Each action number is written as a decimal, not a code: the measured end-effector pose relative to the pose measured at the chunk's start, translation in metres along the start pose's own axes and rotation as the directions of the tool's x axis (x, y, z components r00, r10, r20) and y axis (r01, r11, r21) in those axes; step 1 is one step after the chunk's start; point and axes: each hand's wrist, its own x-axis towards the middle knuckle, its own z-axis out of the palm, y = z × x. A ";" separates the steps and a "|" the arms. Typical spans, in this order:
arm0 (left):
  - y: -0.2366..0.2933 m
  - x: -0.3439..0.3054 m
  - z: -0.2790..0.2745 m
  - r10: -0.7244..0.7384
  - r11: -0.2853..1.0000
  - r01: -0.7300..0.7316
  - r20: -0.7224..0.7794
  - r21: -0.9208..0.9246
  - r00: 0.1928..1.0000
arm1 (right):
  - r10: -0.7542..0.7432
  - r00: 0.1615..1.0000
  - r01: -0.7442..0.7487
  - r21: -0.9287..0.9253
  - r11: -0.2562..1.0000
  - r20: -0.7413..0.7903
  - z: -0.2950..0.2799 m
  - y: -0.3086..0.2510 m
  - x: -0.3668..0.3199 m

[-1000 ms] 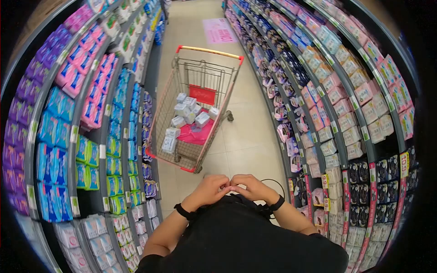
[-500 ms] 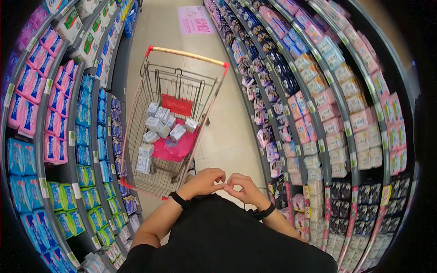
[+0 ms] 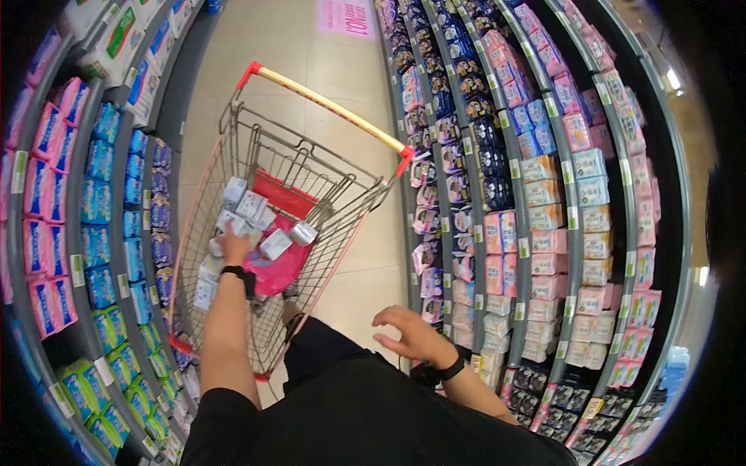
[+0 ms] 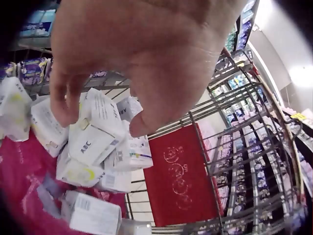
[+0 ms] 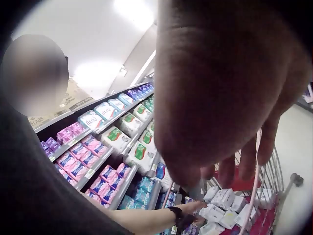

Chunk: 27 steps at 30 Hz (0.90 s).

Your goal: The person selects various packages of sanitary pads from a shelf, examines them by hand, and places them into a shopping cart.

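My left hand (image 3: 235, 247) is down inside the shopping cart (image 3: 311, 167), over a group of white packs (image 3: 251, 206). In the left wrist view the fingers and thumb of that hand (image 4: 132, 58) are spread around a white pack marked ABC (image 4: 95, 132); a firm grip is not visible. Beneath and beside it lie more white packs (image 4: 95, 213) and a pink item (image 4: 19, 171). My right hand (image 3: 408, 334) hangs in front of the body to the right of the cart, fingers parted and slightly bent, holding nothing.
Shelves of pink, blue and green packs (image 3: 97, 245) line the left side of the aisle. On the right are shelves with pastel and dark packs (image 3: 548, 264). The cart's yellow handle (image 3: 330, 103) is at its far end, with tiled floor (image 3: 342, 70) beyond.
My hands have moved apart from in front of the body. The left one has reached forward into the cart; the right one remains near the body. The cart appears closer and turned in view.
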 end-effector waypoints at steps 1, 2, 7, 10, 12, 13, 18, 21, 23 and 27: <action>-0.019 0.026 0.014 -0.024 0.994 0.030 -0.056 0.106 0.998 | 0.014 0.999 -0.016 0.050 0.999 0.034 -0.001 0.002 0.001; -0.020 0.037 0.012 0.003 0.992 0.000 -0.024 0.124 1.000 | 0.019 0.997 -0.023 0.054 0.998 0.076 0.000 0.009 0.001; -0.020 0.061 0.028 -0.091 0.996 0.080 0.276 0.049 0.957 | 0.039 0.970 -0.051 0.047 0.998 0.241 -0.017 0.021 0.023; -0.001 0.034 0.039 -0.193 0.981 0.178 0.268 0.078 0.944 | 0.092 0.968 -0.099 0.018 0.995 0.234 -0.033 0.022 0.036; -0.040 0.028 0.068 -0.066 0.997 0.074 0.196 -0.036 0.978 | 0.074 0.968 -0.079 0.013 0.997 0.239 -0.044 0.027 0.046; -0.041 0.019 0.070 -0.030 0.999 0.032 0.150 -0.008 0.988 | 0.041 0.965 -0.045 0.010 0.999 0.258 -0.049 0.031 0.049; -0.020 -0.073 0.044 0.030 0.947 -0.045 -0.051 -0.319 0.998 | -0.144 0.900 0.160 -0.003 0.987 0.411 -0.068 0.055 0.075; -0.001 -0.143 0.031 -0.028 0.870 -0.055 -0.161 -0.489 0.986 | -0.310 0.817 0.349 0.011 0.937 0.485 -0.085 0.061 0.102; 0.028 -0.192 0.012 -0.062 0.755 -0.096 -0.217 -0.648 0.974 | -0.373 0.755 0.437 0.010 0.899 0.539 -0.092 0.065 0.117; 0.079 -0.299 0.008 -0.068 0.587 -0.267 -0.375 -0.765 0.925 | -0.516 0.542 0.659 0.046 0.751 0.663 -0.094 0.066 0.148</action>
